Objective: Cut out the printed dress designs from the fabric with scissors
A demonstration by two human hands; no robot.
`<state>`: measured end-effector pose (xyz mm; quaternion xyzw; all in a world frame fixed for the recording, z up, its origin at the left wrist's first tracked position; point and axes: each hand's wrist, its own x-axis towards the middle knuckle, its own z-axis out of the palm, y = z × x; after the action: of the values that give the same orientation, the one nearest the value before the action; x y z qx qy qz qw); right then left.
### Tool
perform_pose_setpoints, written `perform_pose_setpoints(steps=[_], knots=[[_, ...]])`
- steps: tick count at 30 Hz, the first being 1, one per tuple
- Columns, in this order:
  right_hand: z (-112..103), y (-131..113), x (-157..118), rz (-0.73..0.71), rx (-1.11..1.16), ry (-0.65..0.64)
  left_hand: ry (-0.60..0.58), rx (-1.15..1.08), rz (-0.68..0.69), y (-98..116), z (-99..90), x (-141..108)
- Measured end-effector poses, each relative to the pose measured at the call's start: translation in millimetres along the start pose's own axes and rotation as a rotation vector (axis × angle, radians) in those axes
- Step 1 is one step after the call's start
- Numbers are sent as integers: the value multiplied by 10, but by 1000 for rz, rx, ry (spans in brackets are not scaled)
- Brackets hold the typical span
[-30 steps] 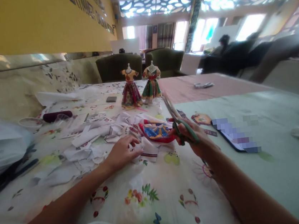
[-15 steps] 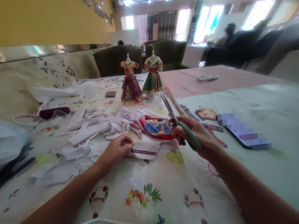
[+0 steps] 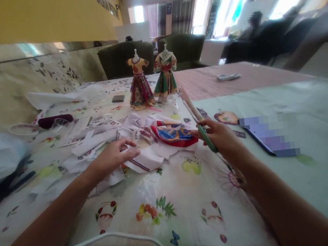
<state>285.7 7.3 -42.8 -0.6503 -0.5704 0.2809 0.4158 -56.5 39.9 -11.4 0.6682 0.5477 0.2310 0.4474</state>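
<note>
One pair of green-handled scissors (image 3: 208, 138) is gripped in the right hand (image 3: 223, 138), fingers closed round the handles and blades pointing away, just right of the red-and-blue cut-out (image 3: 175, 134). The left hand (image 3: 110, 157) is partly open, thumb and fingertips apart, left of the cut-out; it is beside the striped white paper (image 3: 146, 159), and whether it touches the paper I cannot tell. The cut-out lies on the desk (image 3: 128, 229), among white scraps (image 3: 87, 143) reaching to its left. Beyond it stand two dressed figures (image 3: 139, 82); to its right lies a phone (image 3: 268, 137).
</note>
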Motion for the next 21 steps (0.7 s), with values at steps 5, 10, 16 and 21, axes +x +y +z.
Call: perform_pose_setpoints(steps=[5,10,16,21], knots=[[42,-153,-87,-87,-25,-62,-145,99,24,29,-51,-10],[45,-262,-121,-67,-401,-191,-244,-78,-34,43,-45,-43],[-18,-235,-100,47,-751,-252,-552,-127,19,115,-79,-143],[-49,-256,-100,48,-749,-242,-785,77,108,139,-89,-167]])
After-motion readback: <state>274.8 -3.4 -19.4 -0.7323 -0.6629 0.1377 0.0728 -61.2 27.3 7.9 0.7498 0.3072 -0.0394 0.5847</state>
